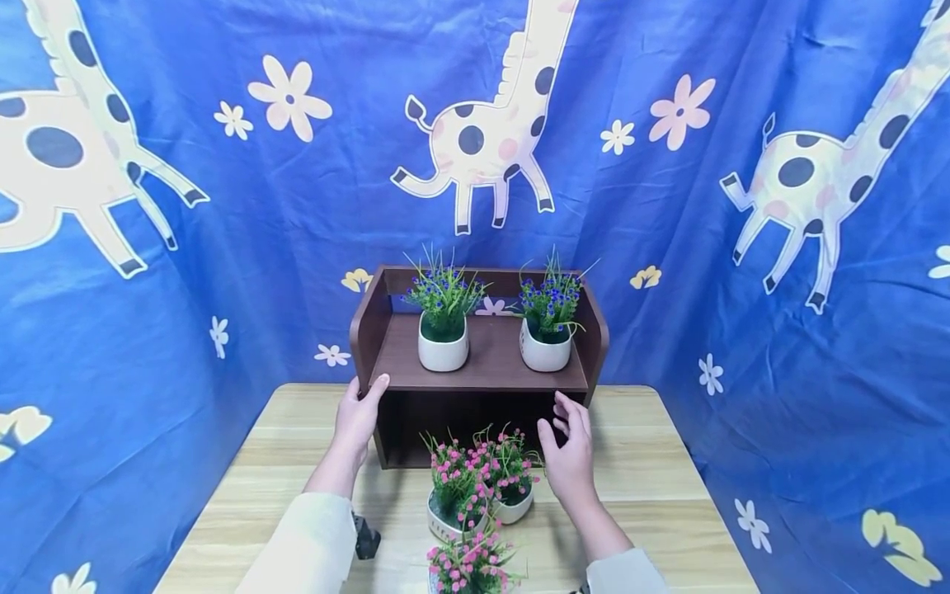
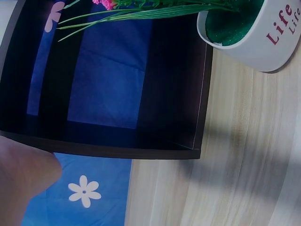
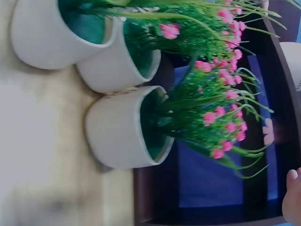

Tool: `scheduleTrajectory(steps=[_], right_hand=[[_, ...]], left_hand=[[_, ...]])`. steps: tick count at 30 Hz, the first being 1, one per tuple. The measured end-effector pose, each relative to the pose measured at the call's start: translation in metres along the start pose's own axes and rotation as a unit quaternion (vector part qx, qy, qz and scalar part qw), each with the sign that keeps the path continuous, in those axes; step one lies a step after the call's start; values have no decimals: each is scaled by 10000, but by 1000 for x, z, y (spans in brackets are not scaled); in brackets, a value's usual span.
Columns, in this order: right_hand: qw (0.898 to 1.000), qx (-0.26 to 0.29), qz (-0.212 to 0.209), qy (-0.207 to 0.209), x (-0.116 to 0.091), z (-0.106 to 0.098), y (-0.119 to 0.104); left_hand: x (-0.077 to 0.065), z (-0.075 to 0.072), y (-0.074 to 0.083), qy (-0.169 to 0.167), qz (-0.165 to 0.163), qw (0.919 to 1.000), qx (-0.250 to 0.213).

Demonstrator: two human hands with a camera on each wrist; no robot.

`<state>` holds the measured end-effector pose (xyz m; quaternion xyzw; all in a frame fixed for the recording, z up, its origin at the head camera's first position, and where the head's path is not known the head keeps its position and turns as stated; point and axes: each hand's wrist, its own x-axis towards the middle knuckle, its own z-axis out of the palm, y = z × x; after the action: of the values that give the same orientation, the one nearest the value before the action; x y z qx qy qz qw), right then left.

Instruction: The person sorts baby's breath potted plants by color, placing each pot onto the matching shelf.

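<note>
Both arms reach forward from the lower edge of the head view, well apart, with pale sleeves (image 1: 300, 544) ending short of bare wrists. The left hand (image 1: 358, 422) grips with its thumb (image 1: 380, 384) raised and parted from the fingers, most of which are hidden. The right hand (image 1: 570, 452) holds nothing; its thumb stands away from the other fingers, which bend slightly and lean inward. The left wrist view catches only a bare, featureless part of that hand, the right one mere fingertips (image 3: 292, 178) at the edge
</note>
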<state>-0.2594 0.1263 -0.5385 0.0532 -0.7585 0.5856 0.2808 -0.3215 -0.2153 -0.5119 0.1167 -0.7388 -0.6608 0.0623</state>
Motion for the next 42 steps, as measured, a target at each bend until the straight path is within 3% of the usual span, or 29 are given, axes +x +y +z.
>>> scheduleTrajectory(steps=[4,9,15,20,27,42], right_hand=[[10000,-22,87,29,-12,-7,13],[9989,-430,186,-75,-28,-14,32],[9941,-770,577,-501,-48,-20,58],[9851,-933,959,-1085,-66,-21,79],[9738,-972,1098,-1738,-84,-9,100],[9606,-1654,1080,-1956,-94,20,110]], left_hand=[[0,0,1,-11,-1,10000,-13],[1,-1,2,-5,-6,10000,-31],[2,-1,3,-2,5,10000,-22],[1,-1,4,-3,19,10000,22],[1,0,5,-5,76,10000,5],[-1,-1,5,-58,24,10000,2]])
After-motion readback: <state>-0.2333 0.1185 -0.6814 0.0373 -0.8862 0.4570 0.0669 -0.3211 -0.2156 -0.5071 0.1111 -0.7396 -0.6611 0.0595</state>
